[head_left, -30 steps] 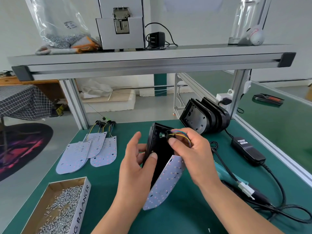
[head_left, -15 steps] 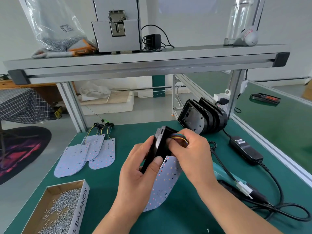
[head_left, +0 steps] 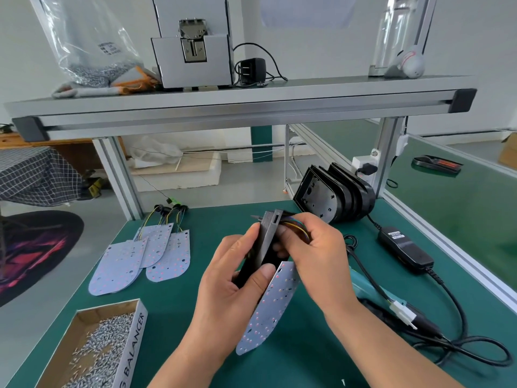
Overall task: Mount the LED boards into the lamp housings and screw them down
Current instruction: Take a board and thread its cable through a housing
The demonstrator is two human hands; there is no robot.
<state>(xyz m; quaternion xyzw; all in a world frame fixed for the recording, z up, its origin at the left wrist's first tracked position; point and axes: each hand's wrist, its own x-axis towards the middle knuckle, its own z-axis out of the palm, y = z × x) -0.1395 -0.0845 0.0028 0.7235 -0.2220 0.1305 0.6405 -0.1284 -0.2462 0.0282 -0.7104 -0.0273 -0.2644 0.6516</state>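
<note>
The job looks to be at an early stage. The left hand [head_left: 232,289] grips one black lamp housing [head_left: 265,242] edge-on above the green surface [head_left: 195,317], with the thumb on its near edge and the fingers [head_left: 253,233] curled round the far side. The right hand [head_left: 316,256] pinches the coloured wires [head_left: 293,224] at the top of that housing, apparently feeding them through it. The LED board [head_left: 268,306] on those wires hangs below the housing, tilted and outside it, so it is not seated. I see no screw in it.

Judging by what lies around, most of the work is left. Three more LED boards [head_left: 140,256] lie overlapping to the left of the held housing, their wires pointing away from the person. A stack of empty housings [head_left: 333,197] leans beyond it to the right. A cardboard box [head_left: 134,354] of loose screws [head_left: 103,348] sits nearer the person, to the left of the housing. A teal tool [head_left: 366,292], mostly hidden under the right forearm, lies just right of it and may be the screwdriver.

The box wall reads "BALANCER", with a "G" ending a cut-off word before it. The label on the black power adapter [head_left: 402,252], right of the housing, is too small to read.
</note>
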